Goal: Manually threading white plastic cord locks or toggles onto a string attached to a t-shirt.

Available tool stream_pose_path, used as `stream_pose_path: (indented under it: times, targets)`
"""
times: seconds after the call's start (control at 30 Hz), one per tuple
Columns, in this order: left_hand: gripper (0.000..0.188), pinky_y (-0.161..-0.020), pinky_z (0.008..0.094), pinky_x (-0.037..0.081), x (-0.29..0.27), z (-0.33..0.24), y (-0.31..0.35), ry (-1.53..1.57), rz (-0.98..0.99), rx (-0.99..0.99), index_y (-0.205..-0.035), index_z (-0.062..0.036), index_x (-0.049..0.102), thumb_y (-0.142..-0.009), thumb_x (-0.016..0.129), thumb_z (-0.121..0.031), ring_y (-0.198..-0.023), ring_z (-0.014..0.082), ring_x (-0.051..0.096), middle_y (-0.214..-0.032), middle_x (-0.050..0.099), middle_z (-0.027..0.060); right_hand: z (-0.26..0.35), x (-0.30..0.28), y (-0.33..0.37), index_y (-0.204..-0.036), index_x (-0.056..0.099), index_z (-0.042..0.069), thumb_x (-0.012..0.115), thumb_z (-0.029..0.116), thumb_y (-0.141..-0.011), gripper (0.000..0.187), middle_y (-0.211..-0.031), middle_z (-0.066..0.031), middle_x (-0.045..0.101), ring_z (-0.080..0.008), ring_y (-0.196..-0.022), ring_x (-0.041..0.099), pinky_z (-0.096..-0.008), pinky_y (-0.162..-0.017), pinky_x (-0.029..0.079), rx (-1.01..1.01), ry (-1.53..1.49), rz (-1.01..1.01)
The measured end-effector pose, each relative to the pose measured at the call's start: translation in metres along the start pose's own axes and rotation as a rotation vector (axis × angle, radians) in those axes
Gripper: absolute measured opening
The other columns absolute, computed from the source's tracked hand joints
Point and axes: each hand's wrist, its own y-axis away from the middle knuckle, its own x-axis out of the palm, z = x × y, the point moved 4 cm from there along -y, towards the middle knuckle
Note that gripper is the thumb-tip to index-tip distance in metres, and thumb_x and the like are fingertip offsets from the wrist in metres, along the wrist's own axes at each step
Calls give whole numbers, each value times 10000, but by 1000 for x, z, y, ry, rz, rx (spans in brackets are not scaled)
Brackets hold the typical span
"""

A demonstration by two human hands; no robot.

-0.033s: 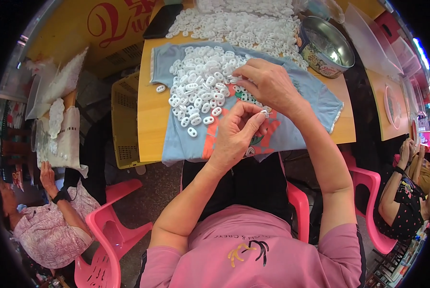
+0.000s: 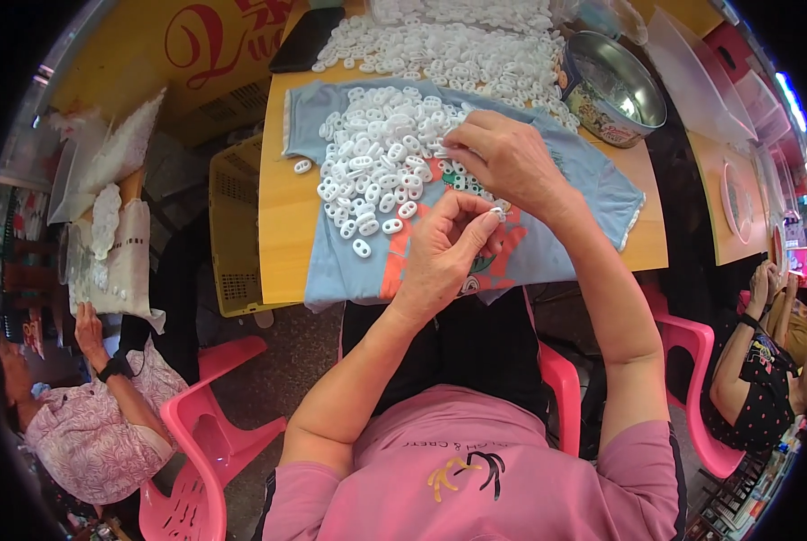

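A heap of small white oval plastic pieces with two holes (image 2: 376,162) lies on a light blue T-shirt (image 2: 340,270) spread over the table. In front of the shirt's orange print, my left hand (image 2: 448,243) is closed, with a small white plastic piece (image 2: 500,215) pinched at the tips of thumb and forefinger. My right hand (image 2: 507,158) reaches over the heap's right edge. Its fingers are bent together around a white piece there, mostly hidden by the fingertips. More two-hole pieces show beneath that hand.
Behind the shirt, many more white pieces (image 2: 448,50) cover the wooden table (image 2: 284,261). A round metal tin (image 2: 615,86) stands at the back right, a dark phone (image 2: 306,41) at the back left. A yellow crate (image 2: 237,225) adjoins the table's left side. People sit on both sides near pink chairs (image 2: 200,433).
My right hand has shifted very slightly to the right at the heap's edge. The left hand keeps its place and its pinch.
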Motion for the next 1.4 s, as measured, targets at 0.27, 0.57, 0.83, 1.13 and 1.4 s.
stream_pose_path:
  times: [0.27, 0.57, 0.83, 1.13, 1.4]
  targets:
    - [113, -661, 221, 488, 0, 1, 0, 25, -20, 6, -1018, -3, 576, -964, 591, -101, -720, 73, 584, -810, 632, 26, -8, -16, 14, -920, 671, 42, 708, 113, -814, 133, -867, -83, 637, -207, -680, 609, -333, -616, 484, 216, -133, -65]
    - [120, -663, 223, 494, 0, -2, 0, 16, -7, -2, -1026, -9, 576, -965, 597, -110, -726, 72, 595, -829, 641, 27, 9, -4, -3, -931, 712, 97, 724, 158, -797, 148, -925, -67, 612, -267, -777, 634, -355, -666, 500, 7, -32, 13]
    - [110, -649, 209, 480, 2, -2, 0, 14, -12, -4, -1018, -8, 573, -965, 594, -103, -711, 63, 579, -826, 637, 23, 7, 1, -5, -978, 720, 114, 715, 159, -807, 177, -945, -90, 600, -272, -812, 632, -355, -680, 499, -33, -4, 58]
    - [106, -668, 229, 483, -2, -3, 0, 126, -45, -24, -1008, -11, 578, -968, 588, -110, -730, 81, 592, -832, 635, 36, 1, -19, 33, -1200, 627, 14, 597, 183, -962, 294, -902, -39, 635, -42, -684, 540, -188, -626, 452, 608, -1113, 25]
    - [90, -811, 253, 504, -9, -1, -5, 243, -16, 137, -1037, -18, 581, -955, 576, -57, -928, 102, 590, -1247, 556, 112, 13, -18, 60, -1181, 602, -10, 608, 148, -955, 275, -889, -36, 630, -69, -710, 583, -216, -676, 517, 752, -1268, -81]
